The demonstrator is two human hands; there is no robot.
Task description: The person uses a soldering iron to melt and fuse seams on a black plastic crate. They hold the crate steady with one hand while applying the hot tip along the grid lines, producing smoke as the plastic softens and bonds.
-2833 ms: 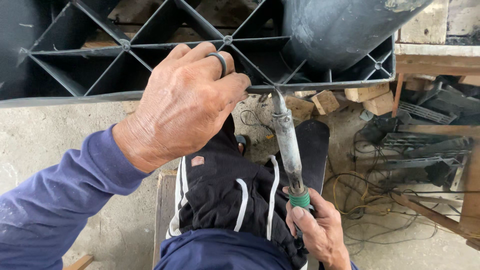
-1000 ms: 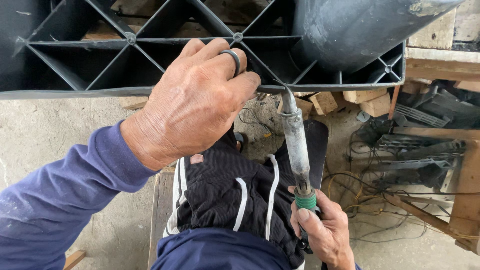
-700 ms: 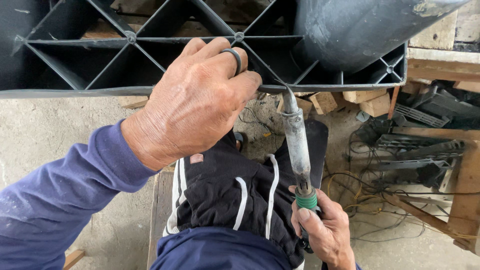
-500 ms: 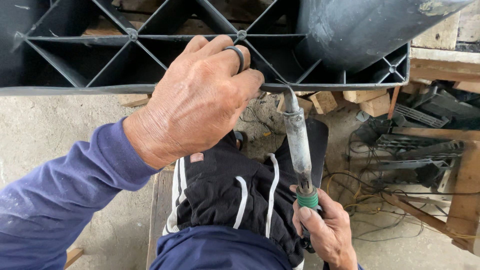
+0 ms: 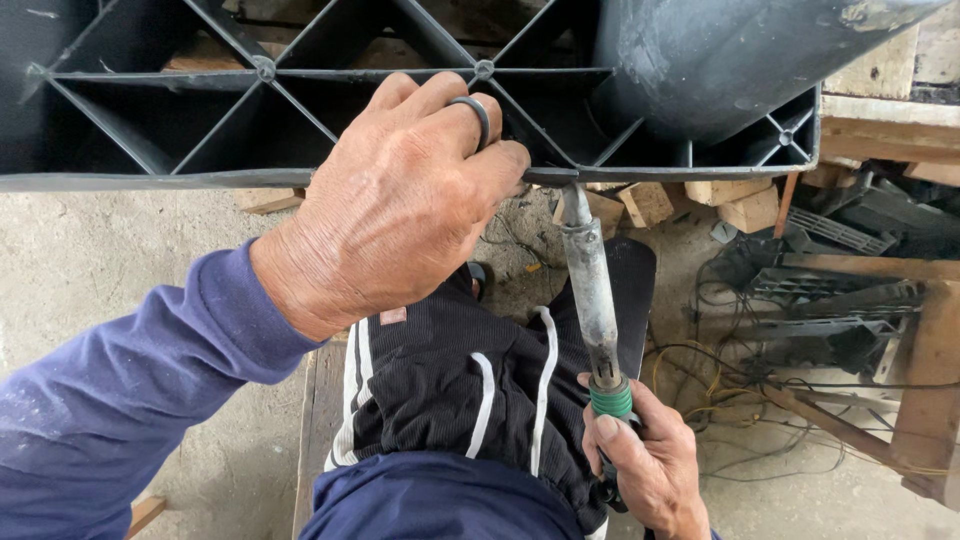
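The left hand (image 5: 400, 205) lies curled over the near edge of a big black plastic pallet (image 5: 200, 110) that has triangle-shaped holes. Its fingers press down on the rim, and a dark ring (image 5: 472, 108) sits on one finger. The right hand (image 5: 650, 465) is low in the picture, with its fingers closed tight around the green handle of a soldering iron (image 5: 592, 300). The grey metal shaft of the iron points up, and its tip touches the underside of the pallet's rim, right beside the left hand's fingertips. Compared with the earlier pictures, very little is different. The left hand has stayed in the same spot on the rim, and the iron's tip has stayed at the same place on the edge. The pallet sits a tiny bit higher in the view than a few seconds ago, so a little more grey floor (image 5: 90, 270) shows under it. Below the hands is a knee in black trousers (image 5: 450, 390) with white stripes. To the right lie wood blocks (image 5: 650, 205) and tangled wires (image 5: 760, 420).
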